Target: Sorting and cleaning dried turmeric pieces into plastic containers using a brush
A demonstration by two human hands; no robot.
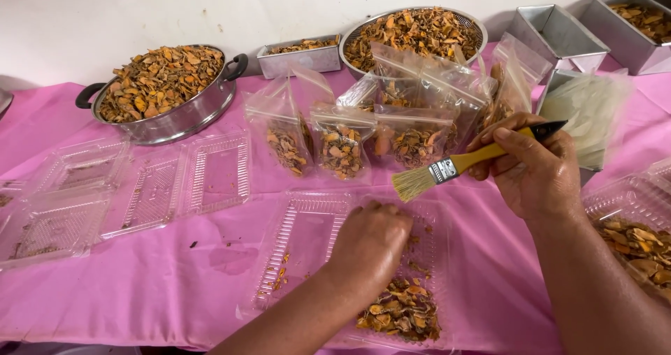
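Two hands, one brush, one open clamshell tray

Right hand [535, 173] grip clenched on yellow-handled brush [458, 165], bristles above clear clamshell tray [307, 247] on pink worktop [175, 285]; left hand [370, 242] curled inside tray, contents of grip unclear; dried orange slices [400, 312] heaped at tray's near end; filled bags [341, 149] behind.

A steel pot [164, 93] heaped with dried orange slices is sitting on the pink-covered desk [140, 285], beside filled zip bags [342, 145] and empty clear trays [150, 191].
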